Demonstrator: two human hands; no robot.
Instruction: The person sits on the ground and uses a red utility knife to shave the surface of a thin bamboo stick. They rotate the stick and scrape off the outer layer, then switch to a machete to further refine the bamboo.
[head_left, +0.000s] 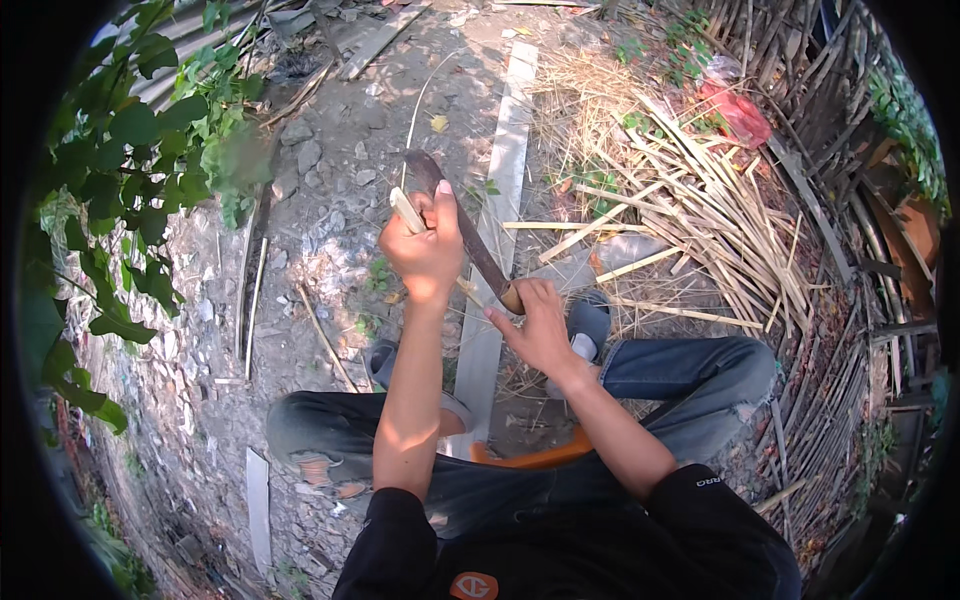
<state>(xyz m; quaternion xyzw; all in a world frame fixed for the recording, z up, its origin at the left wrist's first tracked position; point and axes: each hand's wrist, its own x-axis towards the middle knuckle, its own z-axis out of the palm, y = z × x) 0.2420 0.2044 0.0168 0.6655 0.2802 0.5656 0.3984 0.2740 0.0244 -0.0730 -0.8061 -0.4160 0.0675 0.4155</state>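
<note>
My left hand (424, 258) is closed around a pale split bamboo strip (405, 211), whose cut end sticks up past the fingers. In my right hand (543, 328) is the handle of a machete (484, 262) with a dark, slightly curved blade. The blade slants up and to the left, passing right beside my left thumb. Whether its edge touches the bamboo, I cannot tell. A thin, curved sliver (414, 118) rises beyond the bamboo's end. Most of the strip's lower part is hidden by my left hand and the blade.
A long grey board (510, 130) lies on the dirt between my feet. To the right is a pile of split bamboo sticks (740, 215) beside dry shavings (580, 100) and a red plastic bag (738, 115). Leafy branches (135, 125) hang at left. An orange seat edge (535, 457) shows beneath me.
</note>
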